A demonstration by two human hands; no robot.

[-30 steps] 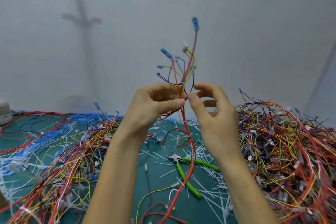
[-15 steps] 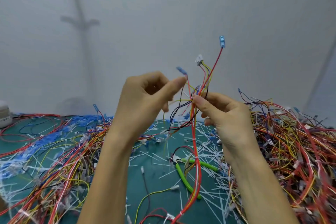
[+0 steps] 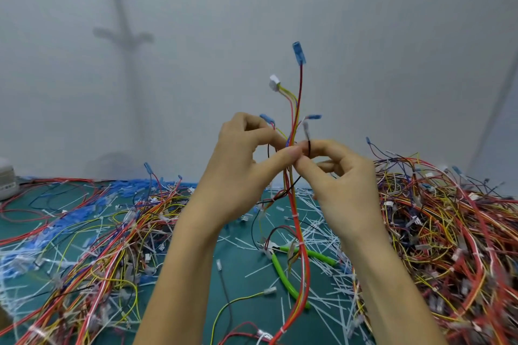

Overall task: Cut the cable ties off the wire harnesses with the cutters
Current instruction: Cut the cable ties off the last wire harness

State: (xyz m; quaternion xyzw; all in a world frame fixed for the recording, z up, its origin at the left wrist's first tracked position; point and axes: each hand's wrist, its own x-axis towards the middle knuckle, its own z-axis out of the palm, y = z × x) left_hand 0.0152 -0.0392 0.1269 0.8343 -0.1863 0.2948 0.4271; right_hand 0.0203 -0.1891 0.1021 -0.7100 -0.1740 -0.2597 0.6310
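We have one wire harness [image 3: 300, 92] lifted clear of the table [image 3: 244, 266], between our two hands at the middle of the view. The left hand [image 3: 238, 165] pinches the bundle between thumb and forefinger, and the right hand [image 3: 344, 185] pinches it just beside, fingertips nearly touching; the other fingers are loosely curled and hold nothing else.

The harness stands close to upright. Its long axis runs top to bottom: the loose ends fan upward, with a blue connector [image 3: 298, 53] highest and a white plug [image 3: 274, 82] just below it, while the tail hangs down past the wrists to the table.

We judge it light and limp – thin wires that bend wherever they are not held, so it will droop and swing. The best hold is on the bound trunk close to a tie, not on the stray ends. Small white bands [image 3: 294, 215] on the red wire below the hands look like ties, though we cannot be sure.

The cutters [image 3: 282, 274], with green handles, lie on the table under the hanging tail, in neither hand – one hand must let go to pick them up
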